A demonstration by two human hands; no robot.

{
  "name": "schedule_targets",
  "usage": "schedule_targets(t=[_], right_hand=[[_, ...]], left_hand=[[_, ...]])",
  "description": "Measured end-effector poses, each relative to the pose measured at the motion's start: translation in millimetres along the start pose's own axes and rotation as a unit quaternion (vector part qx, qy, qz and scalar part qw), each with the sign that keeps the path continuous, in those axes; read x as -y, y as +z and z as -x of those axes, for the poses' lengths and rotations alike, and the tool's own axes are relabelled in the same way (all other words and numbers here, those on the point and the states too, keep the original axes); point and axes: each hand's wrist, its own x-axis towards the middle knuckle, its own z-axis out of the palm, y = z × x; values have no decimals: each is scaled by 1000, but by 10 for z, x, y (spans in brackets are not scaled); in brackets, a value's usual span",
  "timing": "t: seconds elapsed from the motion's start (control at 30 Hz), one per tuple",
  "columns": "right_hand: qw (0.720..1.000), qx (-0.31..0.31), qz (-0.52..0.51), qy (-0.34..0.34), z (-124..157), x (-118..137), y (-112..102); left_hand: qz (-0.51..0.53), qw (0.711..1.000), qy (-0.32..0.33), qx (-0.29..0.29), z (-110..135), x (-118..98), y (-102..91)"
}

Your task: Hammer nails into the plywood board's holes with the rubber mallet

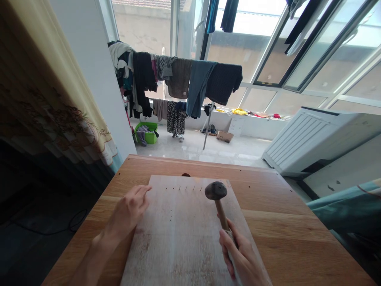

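Nearest to us, at the lower edge of the view, our right hand (242, 254) is clenched around the wooden handle of a hammer (218, 198). Its long axis runs away from us and leans slightly left, so the dark, rounded head points toward the far end of the board, just right of the middle. We cannot tell whether the head touches the wood or hangs just above it.

Beneath it lies a pale, worn wooden board (178, 242), set lengthwise on a brown wooden table (285, 226). To the left, our left hand (129, 208) is released and holds nothing. It is palm down, fingertips at the board's left edge near its far corner. Just left of the hammer head, a short row of small nails (186, 188) stands in the board, running across it.

Beyond the table, a pale floor (208, 153) leads to a drying rack (190, 77) hung with dark clothes, with a green basket (148, 133) below its left end. A white ribbed unit (309, 137) stands to the right, a patterned curtain (68, 107) hangs to the left, and tall windows (268, 43) rise behind.
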Motion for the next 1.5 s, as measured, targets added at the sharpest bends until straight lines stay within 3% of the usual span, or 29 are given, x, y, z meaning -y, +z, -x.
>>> schedule_targets(t=[0.13,0.27,0.47,0.57,0.67,0.73,0.83,0.9,1.03,1.13,1.5], right_hand=[[999,-34,6,30,25,-100,-229],[997,-59,-10,45,-21,-135,-305],[993,-80,-12,83,-33,-94,-274],[992,-85,-19,93,-34,-63,-264],[993,-74,-16,86,-43,-70,-266],[994,-70,-20,82,-49,-90,-267],[995,-68,-26,73,-56,-131,-266],[996,-62,-25,64,-61,-159,-266],[997,-56,-21,45,-71,-193,-264],[998,-53,-16,41,-75,-183,-259],[997,-52,21,57,-38,-98,-246]], left_hand=[[-104,991,11,87,456,242,-376],[-146,974,4,173,735,292,-420],[-236,947,-3,218,681,225,-369],[-222,946,-13,238,552,180,-403],[-137,969,-23,205,383,135,-383],[-49,990,-22,130,235,80,-289],[98,994,-33,15,-43,-67,-10],[179,981,-71,-9,-238,-183,227],[223,970,-93,1,-502,-333,626],[218,972,-90,6,-535,-339,766],[181,981,-64,6,-477,-314,783]])
